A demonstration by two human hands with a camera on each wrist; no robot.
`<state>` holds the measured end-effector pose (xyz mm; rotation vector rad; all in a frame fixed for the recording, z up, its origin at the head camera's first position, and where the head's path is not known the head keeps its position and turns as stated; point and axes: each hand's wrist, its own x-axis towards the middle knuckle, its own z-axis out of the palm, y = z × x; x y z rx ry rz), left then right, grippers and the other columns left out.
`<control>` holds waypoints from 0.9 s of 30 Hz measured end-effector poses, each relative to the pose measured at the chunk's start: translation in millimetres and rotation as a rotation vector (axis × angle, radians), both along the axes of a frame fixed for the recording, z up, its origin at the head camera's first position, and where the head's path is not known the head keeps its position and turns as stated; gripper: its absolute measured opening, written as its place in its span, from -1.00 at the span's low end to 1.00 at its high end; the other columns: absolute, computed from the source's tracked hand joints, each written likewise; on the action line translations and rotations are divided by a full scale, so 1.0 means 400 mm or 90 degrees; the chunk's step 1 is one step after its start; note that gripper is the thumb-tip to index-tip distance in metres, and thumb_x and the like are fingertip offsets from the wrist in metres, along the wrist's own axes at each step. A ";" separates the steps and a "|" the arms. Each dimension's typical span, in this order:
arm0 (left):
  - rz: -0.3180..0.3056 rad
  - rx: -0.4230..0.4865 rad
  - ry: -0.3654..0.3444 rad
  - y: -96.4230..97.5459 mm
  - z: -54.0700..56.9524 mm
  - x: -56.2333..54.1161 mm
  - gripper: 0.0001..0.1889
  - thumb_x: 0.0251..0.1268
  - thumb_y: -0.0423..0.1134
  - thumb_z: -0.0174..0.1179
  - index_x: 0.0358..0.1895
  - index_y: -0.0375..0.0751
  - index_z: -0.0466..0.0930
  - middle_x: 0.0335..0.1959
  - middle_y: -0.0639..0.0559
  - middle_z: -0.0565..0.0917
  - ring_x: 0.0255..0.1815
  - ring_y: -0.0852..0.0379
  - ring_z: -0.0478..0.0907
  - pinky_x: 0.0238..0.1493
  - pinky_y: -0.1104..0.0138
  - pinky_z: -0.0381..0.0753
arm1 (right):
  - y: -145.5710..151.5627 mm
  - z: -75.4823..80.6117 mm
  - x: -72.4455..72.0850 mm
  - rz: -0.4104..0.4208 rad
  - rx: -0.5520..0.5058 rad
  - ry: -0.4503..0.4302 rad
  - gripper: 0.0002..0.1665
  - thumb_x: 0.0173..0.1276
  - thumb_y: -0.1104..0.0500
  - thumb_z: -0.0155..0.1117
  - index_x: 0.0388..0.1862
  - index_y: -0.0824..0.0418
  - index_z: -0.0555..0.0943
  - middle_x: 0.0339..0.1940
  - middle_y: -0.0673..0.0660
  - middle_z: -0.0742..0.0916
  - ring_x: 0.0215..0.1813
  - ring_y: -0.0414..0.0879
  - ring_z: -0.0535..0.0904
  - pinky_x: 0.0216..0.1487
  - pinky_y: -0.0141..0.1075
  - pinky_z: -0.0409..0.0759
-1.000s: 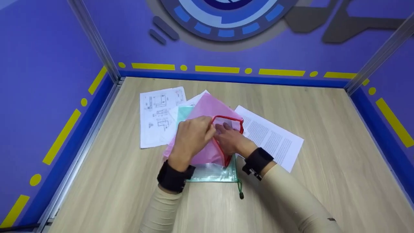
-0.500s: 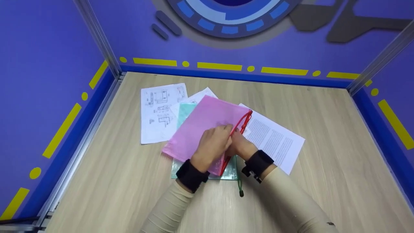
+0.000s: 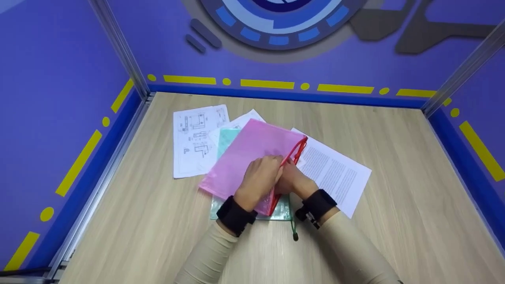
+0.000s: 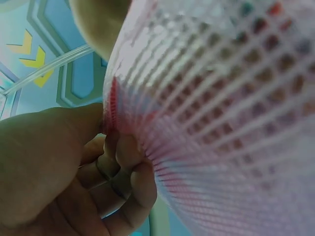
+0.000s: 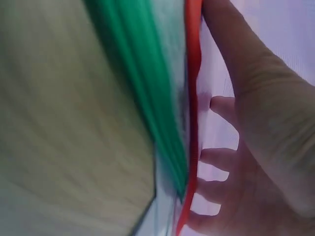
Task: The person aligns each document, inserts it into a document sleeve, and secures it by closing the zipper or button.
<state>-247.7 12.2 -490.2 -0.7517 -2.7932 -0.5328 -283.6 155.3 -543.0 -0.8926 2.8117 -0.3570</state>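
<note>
A pink mesh zip pouch (image 3: 252, 144) with a red zipper edge (image 3: 292, 152) lies slantwise over a green zip pouch (image 3: 282, 211). My left hand (image 3: 260, 175) pinches the pink pouch at its mouth; the left wrist view shows thumb and fingers on the red-trimmed mesh (image 4: 221, 98). Through the mouth goes my right hand (image 3: 294, 179), its fingers hidden in the head view. Seen from the right wrist, that hand (image 5: 275, 123) has its thumb extended and fingers spread against the pale mesh, beside the red zipper edge.
A sheet of technical drawings (image 3: 191, 157) lies left of the pouches, and another sheet (image 3: 252, 114) shows behind them. To the right rests a page of printed text (image 3: 339, 173). The green pouch's zipper cord (image 3: 294, 236) hangs toward the front. Blue panels (image 3: 59, 98) enclose the table.
The pink pouch's mouth has narrowed and its body lies flatter. My left hand has moved right and nearer me along the edge; my right hand is less visible inside. The last half second shows little change.
</note>
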 end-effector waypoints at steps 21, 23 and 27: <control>0.064 0.014 0.040 -0.006 -0.003 0.005 -0.85 0.53 -0.33 0.19 -0.25 -0.26 0.70 -0.41 -0.05 0.72 -0.42 -0.09 0.73 -0.40 0.11 0.71 | 0.240 -0.020 -0.018 -0.154 -0.052 0.113 0.01 0.44 -0.38 0.34 0.60 0.25 0.42 0.59 0.41 0.42 0.60 0.37 0.27 0.55 0.33 0.17; 0.070 0.029 0.045 -0.013 -0.001 0.002 -0.84 0.51 -0.35 0.19 -0.31 -0.26 0.68 -0.45 -0.06 0.71 -0.43 -0.10 0.73 -0.42 0.09 0.70 | 0.275 -0.018 -0.015 -0.194 -0.048 0.110 -0.03 0.46 -0.29 0.37 0.59 0.30 0.41 0.56 0.47 0.42 0.56 0.42 0.31 0.50 0.35 0.23; 0.078 0.047 0.041 -0.027 0.005 -0.004 -0.85 0.48 -0.37 0.21 -0.33 -0.25 0.66 -0.47 -0.06 0.69 -0.43 -0.10 0.73 -0.41 0.07 0.70 | 0.333 -0.003 -0.017 -0.295 -0.040 0.088 -0.02 0.41 -0.14 0.50 0.59 0.35 0.37 0.50 0.53 0.42 0.46 0.49 0.35 0.37 0.41 0.33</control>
